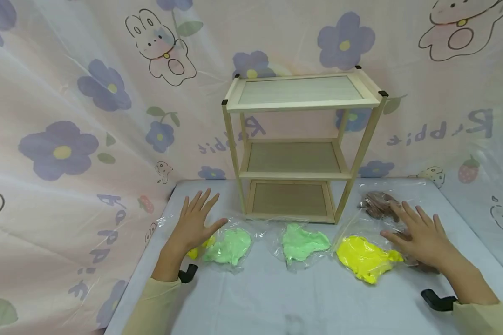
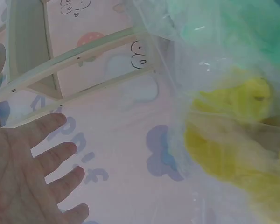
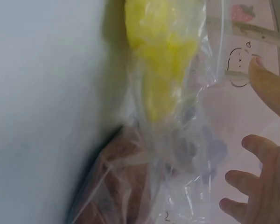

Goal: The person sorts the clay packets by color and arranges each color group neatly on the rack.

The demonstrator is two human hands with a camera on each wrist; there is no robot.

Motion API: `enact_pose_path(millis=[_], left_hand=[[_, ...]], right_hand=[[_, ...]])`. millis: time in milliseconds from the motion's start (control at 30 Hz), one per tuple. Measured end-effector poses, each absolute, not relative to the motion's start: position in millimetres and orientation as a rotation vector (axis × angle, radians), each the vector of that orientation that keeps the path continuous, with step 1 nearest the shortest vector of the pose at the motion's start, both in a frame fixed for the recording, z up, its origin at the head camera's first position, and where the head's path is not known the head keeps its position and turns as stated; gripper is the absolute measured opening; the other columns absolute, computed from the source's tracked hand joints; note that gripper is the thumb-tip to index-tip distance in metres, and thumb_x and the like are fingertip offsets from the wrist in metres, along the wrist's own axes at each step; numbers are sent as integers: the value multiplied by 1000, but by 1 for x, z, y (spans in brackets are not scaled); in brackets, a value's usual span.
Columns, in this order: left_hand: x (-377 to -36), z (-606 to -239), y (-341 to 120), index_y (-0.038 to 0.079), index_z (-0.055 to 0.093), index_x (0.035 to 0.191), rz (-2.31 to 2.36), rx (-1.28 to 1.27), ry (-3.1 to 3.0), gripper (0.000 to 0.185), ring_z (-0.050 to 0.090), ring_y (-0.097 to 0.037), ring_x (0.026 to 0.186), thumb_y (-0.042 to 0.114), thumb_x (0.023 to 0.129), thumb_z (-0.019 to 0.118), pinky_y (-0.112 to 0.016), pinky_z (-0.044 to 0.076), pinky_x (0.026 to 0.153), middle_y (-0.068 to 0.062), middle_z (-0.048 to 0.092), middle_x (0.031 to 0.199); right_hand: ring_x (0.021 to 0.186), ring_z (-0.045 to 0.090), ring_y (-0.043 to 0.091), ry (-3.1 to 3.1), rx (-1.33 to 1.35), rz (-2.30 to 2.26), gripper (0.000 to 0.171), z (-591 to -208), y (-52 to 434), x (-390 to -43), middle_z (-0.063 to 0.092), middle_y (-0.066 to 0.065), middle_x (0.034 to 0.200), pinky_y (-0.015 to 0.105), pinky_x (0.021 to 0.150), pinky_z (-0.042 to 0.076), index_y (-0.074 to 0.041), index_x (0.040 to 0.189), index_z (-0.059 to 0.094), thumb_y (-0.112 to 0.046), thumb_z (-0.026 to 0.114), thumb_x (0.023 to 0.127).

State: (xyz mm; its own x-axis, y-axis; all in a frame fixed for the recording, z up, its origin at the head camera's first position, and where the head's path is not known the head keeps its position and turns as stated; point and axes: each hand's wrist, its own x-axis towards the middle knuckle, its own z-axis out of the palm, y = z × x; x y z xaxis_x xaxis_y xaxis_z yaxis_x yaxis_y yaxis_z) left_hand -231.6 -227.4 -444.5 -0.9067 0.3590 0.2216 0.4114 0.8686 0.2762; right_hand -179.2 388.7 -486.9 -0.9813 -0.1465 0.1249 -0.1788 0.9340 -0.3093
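Note:
My left hand (image 1: pixel 194 228) is held with fingers spread above the left side of the table, holding nothing. Beneath and beside it lie a bag of yellow clay-like stuff (image 1: pixel 193 253) and a clear bag of pale green stuff (image 1: pixel 231 246). A second pale green bag (image 1: pixel 303 243) sits near the middle. Fingers spread too, my right hand (image 1: pixel 427 242) is over a brown bag (image 1: pixel 423 267), partly hidden by it; contact cannot be told. Left of that hand is a larger yellow bag (image 1: pixel 366 258). Another brown bag (image 1: pixel 375 204) lies farther back, close to the fingertips.
A three-tier wooden shelf (image 1: pixel 293 176) with black corner caps stands at the table's back, behind the green bags. The white table (image 1: pixel 272 298) meets a hanging curtain (image 1: pixel 121 158) printed with flowers and rabbits. Black wrist mounts (image 1: pixel 438 300) sit below the hands.

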Motion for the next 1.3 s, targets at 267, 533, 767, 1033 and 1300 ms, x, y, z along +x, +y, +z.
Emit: enact_pose_path(millis=[267, 533, 767, 1033, 1300], left_hand=[[-242, -432, -223, 17, 32, 170, -506, -615, -2868, 85, 11, -39, 165, 64, 104, 58, -64, -4, 132, -13, 20, 178], [-253, -424, -218, 16, 33, 170, -555, -661, -2846, 83, 11, -36, 166, 62, 105, 57, -63, -2, 133, -11, 19, 179], [-262, -414, -211, 18, 29, 171, -659, -723, -2815, 81, 14, -33, 165, 63, 108, 52, -58, -2, 134, -8, 19, 179], [-272, -403, -204, 24, 28, 172, -777, -761, -2760, 80, 18, -36, 164, 65, 107, 53, -65, 12, 132, -6, 19, 179], [-279, -392, -195, 27, 30, 171, -946, -768, -2708, 76, 24, -32, 163, 58, 108, 58, -65, 23, 130, 2, 24, 178]], right_hand=[[150, 11, 71, -2996, 240, 508, 95, -485, 397, -191, 18, 44, 166, 82, 118, -14, -13, 173, 14, -57, 64, 104], [148, 14, 71, -3015, 166, 521, 99, -486, 403, -200, 20, 45, 164, 84, 119, -5, -4, 170, 16, -60, 62, 104], [143, 25, 71, -3001, 138, 497, 103, -493, 410, -212, 29, 46, 159, 88, 115, 11, 0, 169, 16, -61, 65, 102], [134, 33, 74, -2986, 87, 533, 104, -499, 414, -223, 36, 50, 152, 89, 108, 25, 5, 166, 24, -60, 71, 99], [131, 35, 73, -2980, 30, 635, 102, -501, 419, -227, 35, 51, 149, 88, 102, 33, 11, 161, 28, -56, 74, 99]])
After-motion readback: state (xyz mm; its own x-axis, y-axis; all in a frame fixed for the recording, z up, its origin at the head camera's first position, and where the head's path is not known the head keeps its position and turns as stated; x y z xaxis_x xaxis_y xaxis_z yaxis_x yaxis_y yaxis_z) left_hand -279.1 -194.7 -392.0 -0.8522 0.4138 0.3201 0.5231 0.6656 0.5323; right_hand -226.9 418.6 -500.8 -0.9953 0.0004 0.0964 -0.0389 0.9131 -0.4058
